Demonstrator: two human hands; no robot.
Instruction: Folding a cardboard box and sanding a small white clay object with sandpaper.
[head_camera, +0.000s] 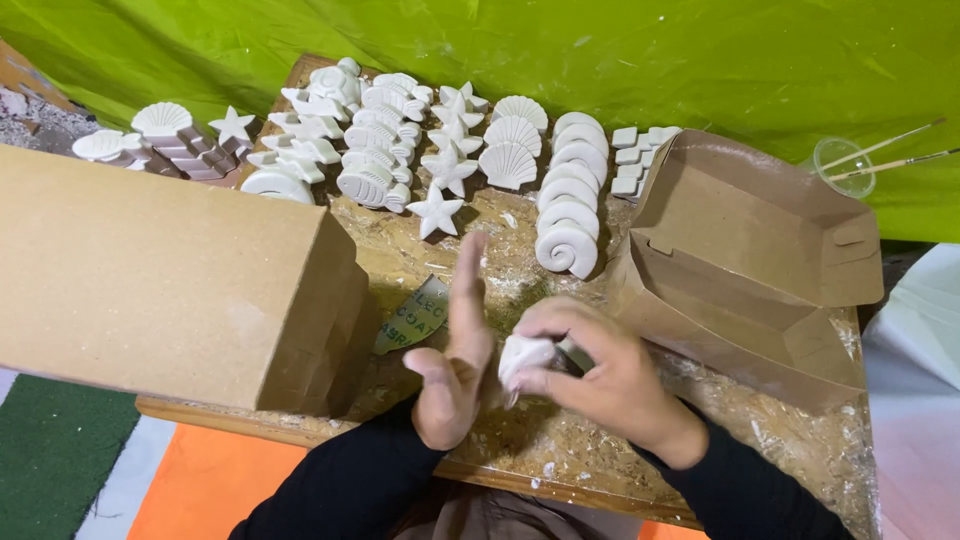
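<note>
Head view: a white plaster piece (522, 357) is gripped by the right hand (600, 375), the left hand (455, 370) is held open, beside an empty open cardboard box (750, 260) on the tabletop (800, 440).

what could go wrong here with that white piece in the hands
The right hand pinches the small white cast piece only by its fingertips, while the left hand is open beside it, so it might slip and chip. A dropped piece or a stray sleeve could also knock the crowded spiral shells on the board.

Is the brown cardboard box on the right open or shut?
Open. The cardboard box has its lid flap folded back, showing a bare brown inside; nothing visible in the part seen.
</note>
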